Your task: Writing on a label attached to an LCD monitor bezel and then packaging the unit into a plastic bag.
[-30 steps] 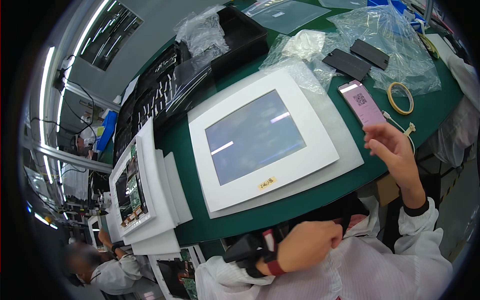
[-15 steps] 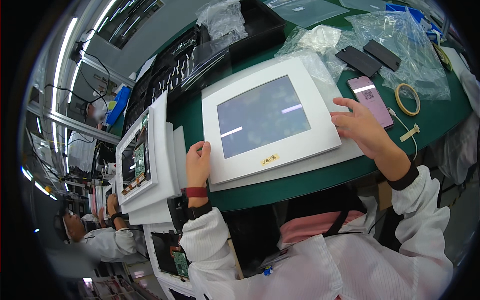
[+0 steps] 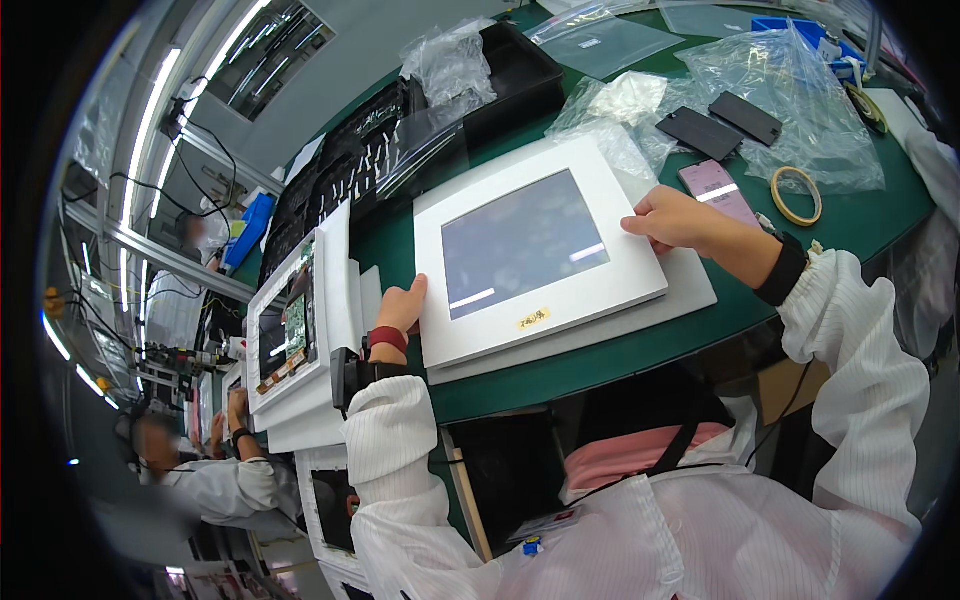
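A white-framed screen panel [image 3: 525, 245] lies on a white foam sheet [image 3: 692, 285] on the green table. Its grey glass faces up, and a small yellowish label [image 3: 533, 319] is stuck on the near border. My left hand [image 3: 402, 305] grips the panel's left edge, thumb pointing up along the side. On the opposite edge, my right hand [image 3: 672, 222] is closed with thumb and fingers on the white frame. The fingertips under both edges are hidden.
Right of the panel lie a pink phone [image 3: 715, 190], a tape roll [image 3: 817, 205], dark rectangular pieces [image 3: 698, 133] and clear plastic bags [image 3: 830, 150]. A black tray [image 3: 535, 75] stands behind. At left, a frame with circuit boards [image 3: 294, 325] leans on white sheets; a co-worker [image 3: 225, 485] sits beyond.
My right hand has moved in from beside the panel and closed on its right edge. My left hand stays at the left edge. The whole view has shifted slightly.
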`<action>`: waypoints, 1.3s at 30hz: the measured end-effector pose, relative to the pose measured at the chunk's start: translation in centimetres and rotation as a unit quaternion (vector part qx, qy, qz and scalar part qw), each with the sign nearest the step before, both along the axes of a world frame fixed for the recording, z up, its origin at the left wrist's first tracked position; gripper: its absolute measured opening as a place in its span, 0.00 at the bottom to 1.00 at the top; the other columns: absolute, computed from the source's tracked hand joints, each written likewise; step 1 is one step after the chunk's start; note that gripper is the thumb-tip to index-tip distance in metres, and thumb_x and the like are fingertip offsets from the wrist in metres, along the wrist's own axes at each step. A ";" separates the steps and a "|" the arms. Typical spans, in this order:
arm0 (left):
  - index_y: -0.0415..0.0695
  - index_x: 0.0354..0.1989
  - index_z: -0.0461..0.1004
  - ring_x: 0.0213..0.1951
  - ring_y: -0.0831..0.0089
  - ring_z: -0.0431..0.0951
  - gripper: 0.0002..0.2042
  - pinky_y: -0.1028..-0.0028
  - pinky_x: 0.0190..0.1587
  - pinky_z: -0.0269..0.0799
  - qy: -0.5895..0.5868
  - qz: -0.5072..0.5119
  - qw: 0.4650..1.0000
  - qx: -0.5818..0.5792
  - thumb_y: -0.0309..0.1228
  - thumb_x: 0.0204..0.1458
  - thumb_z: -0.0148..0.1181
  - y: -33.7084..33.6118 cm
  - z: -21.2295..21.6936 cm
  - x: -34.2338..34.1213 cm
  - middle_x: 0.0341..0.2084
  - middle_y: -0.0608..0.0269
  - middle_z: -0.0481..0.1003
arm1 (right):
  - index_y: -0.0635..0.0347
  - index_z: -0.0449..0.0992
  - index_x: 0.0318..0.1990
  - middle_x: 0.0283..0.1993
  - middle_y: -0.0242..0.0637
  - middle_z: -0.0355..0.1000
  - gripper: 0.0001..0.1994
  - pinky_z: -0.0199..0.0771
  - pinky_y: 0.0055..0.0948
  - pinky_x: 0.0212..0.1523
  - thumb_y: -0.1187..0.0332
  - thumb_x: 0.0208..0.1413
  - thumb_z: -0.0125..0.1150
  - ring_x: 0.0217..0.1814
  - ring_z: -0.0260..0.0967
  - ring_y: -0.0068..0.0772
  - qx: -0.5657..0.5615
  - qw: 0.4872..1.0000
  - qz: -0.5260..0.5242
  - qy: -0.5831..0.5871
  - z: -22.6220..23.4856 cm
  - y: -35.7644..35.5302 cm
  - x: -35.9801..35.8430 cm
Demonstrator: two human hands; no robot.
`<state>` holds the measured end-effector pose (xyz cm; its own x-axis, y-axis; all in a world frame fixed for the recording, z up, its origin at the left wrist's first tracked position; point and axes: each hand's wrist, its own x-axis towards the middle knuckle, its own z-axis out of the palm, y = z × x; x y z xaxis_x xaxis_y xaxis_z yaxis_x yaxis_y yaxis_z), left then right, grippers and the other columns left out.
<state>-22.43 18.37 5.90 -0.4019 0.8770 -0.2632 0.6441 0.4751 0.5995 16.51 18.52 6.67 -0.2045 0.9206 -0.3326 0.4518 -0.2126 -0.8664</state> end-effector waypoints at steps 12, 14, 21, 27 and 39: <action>0.31 0.40 0.68 0.31 0.70 0.75 0.20 0.72 0.33 0.71 -0.329 -0.019 0.938 0.109 0.41 0.56 0.49 -1.9 3.6 0.2 0.32 0.56 0.73 | 0.78 0.73 0.34 0.29 0.46 0.71 0.21 0.69 0.27 0.30 0.59 0.51 0.53 0.28 0.69 0.32 0.025 0.998 0.019 -0.060 0.2 0.0 0.0; 0.31 0.41 0.68 0.30 0.71 0.74 0.20 0.73 0.33 0.70 -0.326 -0.035 0.936 0.126 0.41 0.57 0.46 -1.7 3.9 1.0 0.32 0.56 0.73 | 0.78 0.72 0.36 0.32 0.47 0.71 0.22 0.70 0.27 0.32 0.58 0.52 0.53 0.30 0.69 0.33 0.006 0.998 0.023 -0.057 -0.8 0.7 0.4; 0.33 0.40 0.69 0.29 0.75 0.73 0.17 0.78 0.31 0.69 -0.301 -0.089 0.915 0.253 0.38 0.59 0.43 -5.3 9.4 4.4 0.29 0.62 0.73 | 0.72 0.64 0.49 0.41 0.46 0.69 0.27 0.69 0.27 0.39 0.54 0.54 0.52 0.39 0.69 0.33 -0.005 0.997 0.002 0.080 0.4 -1.0 0.4; 0.35 0.43 0.68 0.30 0.75 0.73 0.17 0.78 0.33 0.69 -0.369 -0.083 0.879 0.289 0.38 0.58 0.44 -7.1 10.9 4.9 0.31 0.62 0.72 | 0.67 0.64 0.49 0.42 0.38 0.68 0.25 0.72 0.25 0.37 0.52 0.57 0.49 0.39 0.68 0.25 -0.092 0.955 -0.031 0.282 2.2 -2.9 1.2; 0.40 0.53 0.61 0.42 0.64 0.74 0.24 0.67 0.45 0.72 -0.568 -0.125 0.801 0.138 0.47 0.58 0.40 -5.4 7.6 7.6 0.44 0.57 0.70 | 0.65 0.63 0.50 0.38 0.36 0.68 0.19 0.73 0.24 0.32 0.60 0.57 0.51 0.34 0.69 0.22 0.039 0.904 -0.114 0.411 5.7 -6.2 4.1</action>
<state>-14.83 12.98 13.47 0.1566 0.9807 -0.1167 -0.3387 0.1643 0.9264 20.66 12.36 12.34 -0.1552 0.9840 -0.0869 -0.3990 -0.1429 -0.9058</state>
